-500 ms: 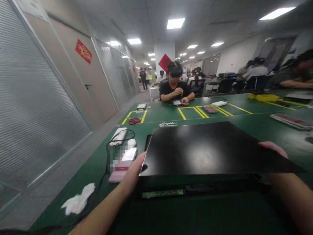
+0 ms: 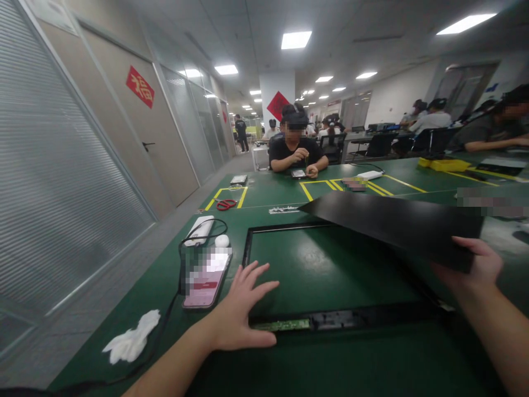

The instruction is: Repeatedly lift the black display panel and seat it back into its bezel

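A thin black flat panel [image 2: 397, 226] is tilted above the table, gripped at its right end by my right hand [image 2: 479, 264]. Below it lies a black rectangular frame [image 2: 372, 315], with a green circuit board [image 2: 287, 325] set in its near edge. The panel hides the frame's far right part. My left hand [image 2: 243, 309] holds nothing; its fingers are spread over the frame's near left corner. Bare green table [image 2: 306, 253] shows through the frame's opening.
Left of the frame lie a lit phone [image 2: 206, 281], a round white case [image 2: 222, 241], a white power bank [image 2: 200, 230] with a black cable, and a crumpled white tissue [image 2: 132, 337]. Farther off are red-handled scissors [image 2: 226, 204], a yellow tray [image 2: 444, 164] and a person [image 2: 295, 146] seated opposite.
My left hand has let go of the panel and opened. My right hand has swung the panel to the right and tilted it, uncovering most of the frame.
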`<state>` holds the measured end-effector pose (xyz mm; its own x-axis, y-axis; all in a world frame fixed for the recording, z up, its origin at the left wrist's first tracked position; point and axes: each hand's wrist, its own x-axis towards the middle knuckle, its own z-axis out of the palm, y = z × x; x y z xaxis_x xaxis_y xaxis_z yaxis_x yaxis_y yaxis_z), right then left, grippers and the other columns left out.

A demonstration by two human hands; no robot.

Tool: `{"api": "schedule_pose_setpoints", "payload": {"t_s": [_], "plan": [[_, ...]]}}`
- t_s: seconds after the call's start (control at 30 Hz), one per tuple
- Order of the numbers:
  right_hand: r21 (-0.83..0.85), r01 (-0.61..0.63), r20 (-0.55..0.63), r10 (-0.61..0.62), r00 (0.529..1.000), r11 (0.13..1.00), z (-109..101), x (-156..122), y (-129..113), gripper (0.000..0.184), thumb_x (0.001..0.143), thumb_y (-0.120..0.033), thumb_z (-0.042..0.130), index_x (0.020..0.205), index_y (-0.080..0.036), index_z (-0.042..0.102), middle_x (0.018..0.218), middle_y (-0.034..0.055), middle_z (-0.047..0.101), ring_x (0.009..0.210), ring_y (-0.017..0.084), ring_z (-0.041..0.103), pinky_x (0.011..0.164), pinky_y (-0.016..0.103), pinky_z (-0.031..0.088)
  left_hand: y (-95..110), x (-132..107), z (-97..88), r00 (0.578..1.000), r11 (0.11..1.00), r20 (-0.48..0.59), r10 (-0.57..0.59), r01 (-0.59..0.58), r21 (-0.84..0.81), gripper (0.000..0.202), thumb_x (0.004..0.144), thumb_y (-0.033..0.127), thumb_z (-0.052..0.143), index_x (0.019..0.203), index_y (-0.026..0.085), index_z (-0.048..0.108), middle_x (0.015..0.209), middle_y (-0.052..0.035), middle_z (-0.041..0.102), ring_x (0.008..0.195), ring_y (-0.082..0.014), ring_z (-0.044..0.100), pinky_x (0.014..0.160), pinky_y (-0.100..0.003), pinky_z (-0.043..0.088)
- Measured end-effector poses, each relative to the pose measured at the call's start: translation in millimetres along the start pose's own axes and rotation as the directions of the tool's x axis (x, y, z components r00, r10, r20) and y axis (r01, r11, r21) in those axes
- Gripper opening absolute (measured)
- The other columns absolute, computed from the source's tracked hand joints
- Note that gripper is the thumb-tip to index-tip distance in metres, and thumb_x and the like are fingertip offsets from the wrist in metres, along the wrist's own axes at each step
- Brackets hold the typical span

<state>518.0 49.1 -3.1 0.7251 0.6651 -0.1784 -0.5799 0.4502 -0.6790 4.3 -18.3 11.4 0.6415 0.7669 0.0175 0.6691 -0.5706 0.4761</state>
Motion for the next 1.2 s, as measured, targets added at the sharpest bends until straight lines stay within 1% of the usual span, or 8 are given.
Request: {"api": "schedule_pose_setpoints", "payload": {"t_s": [0.1,0.27,0.43,0.57,0.73,0.87,1.0,1.2], "plan": [[0.060,0.040,0.043,-0.043,0.998,0.997,3,0,-4,0.032,0.053,-0.006,0.056,0.082,-0.020,0.057,0.081,-0.0033,0.063,0.071,0.016,0.065,0.060,0.032,0.061,8,0,-1.3,0.996,0.996,0.062,0.058,-0.062,0.065,0.098,0.067,0.071,0.079,0.152,0.035,0.047,0.169,-0.0117,0.022,0.153,-0.0516,0.010,0.114,-0.079,0.000],[0.101,0.144,0.106,-0.155,0.982,0.984,-1,7,-11,0.020,0.056,-0.011,0.055,0.073,-0.020,0.051,0.083,0.0004,0.060,0.075,0.018,0.065,0.065,0.038,0.062,9,0,3.0,0.997,0.993,0.079,0.014,-0.023,0.113,0.087,0.075,0.065,0.075,0.152,0.036,0.046,0.168,-0.0106,0.026,0.153,-0.0476,0.015,0.117,-0.077,0.005],[0.089,0.239,0.051,-0.244,0.968,0.967,-11,26,-11,0.013,0.058,-0.014,0.054,0.069,-0.020,0.049,0.079,0.0002,0.056,0.070,0.016,0.062,0.060,0.035,0.060,10,0,3.9,0.996,0.992,0.090,0.005,-0.017,0.127,0.084,0.078,0.064,0.073,0.153,0.035,0.046,0.167,-0.0108,0.028,0.154,-0.0453,0.017,0.118,-0.075,0.010],[0.090,0.223,-0.028,-0.222,0.975,0.971,-15,37,-8,0.018,0.056,-0.012,0.054,0.071,-0.020,0.048,0.079,0.0004,0.055,0.068,0.016,0.061,0.059,0.033,0.060,13,0,2.5,0.996,0.992,0.087,0.004,-0.015,0.125,0.081,0.079,0.062,0.073,0.150,0.031,0.050,0.165,-0.0125,0.033,0.153,-0.0444,0.020,0.119,-0.072,0.011],[0.115,0.156,-0.062,-0.149,0.987,0.981,-19,43,-5,0.026,0.053,-0.010,0.051,0.077,-0.019,0.050,0.085,0.0018,0.057,0.072,0.017,0.063,0.062,0.035,0.062,11,0,4.3,0.997,0.992,0.081,0.017,-0.026,0.120,0.079,0.079,0.063,0.071,0.149,0.032,0.051,0.164,-0.0120,0.035,0.152,-0.0448,0.022,0.119,-0.073,0.011],[0.103,0.134,-0.085,-0.126,0.988,0.986,-29,56,-3,0.025,0.052,-0.010,0.051,0.076,-0.020,0.050,0.087,0.0026,0.059,0.076,0.018,0.065,0.063,0.036,0.063,11,1,4.4,0.995,0.991,0.098,0.008,-0.021,0.129,0.080,0.080,0.063,0.071,0.150,0.031,0.050,0.164,-0.0121,0.036,0.152,-0.0441,0.023,0.120,-0.072,0.011],[0.072,0.103,-0.119,-0.094,0.988,0.992,-40,70,1,0.022,0.055,-0.011,0.050,0.075,-0.020,0.051,0.087,0.0018,0.060,0.077,0.018,0.066,0.059,0.034,0.063,17,1,1.2,0.994,0.994,0.107,-0.002,-0.010,0.113,0.078,0.081,0.059,0.072,0.149,0.030,0.051,0.163,-0.0127,0.037,0.152,-0.0437,0.024,0.120,-0.071,0.014],[0.002,0.092,-0.168,-0.090,0.982,0.996,-48,77,7,0.024,0.054,-0.009,0.050,0.075,-0.018,0.055,0.090,0.0027,0.064,0.073,0.018,0.066,0.062,0.035,0.062,21,1,-1.2,0.994,0.993,0.109,-0.017,0.005,0.114,0.077,0.080,0.057,0.073,0.149,0.030,0.051,0.163,-0.0125,0.037,0.152,-0.0437,0.025,0.120,-0.070,0.016]]}}
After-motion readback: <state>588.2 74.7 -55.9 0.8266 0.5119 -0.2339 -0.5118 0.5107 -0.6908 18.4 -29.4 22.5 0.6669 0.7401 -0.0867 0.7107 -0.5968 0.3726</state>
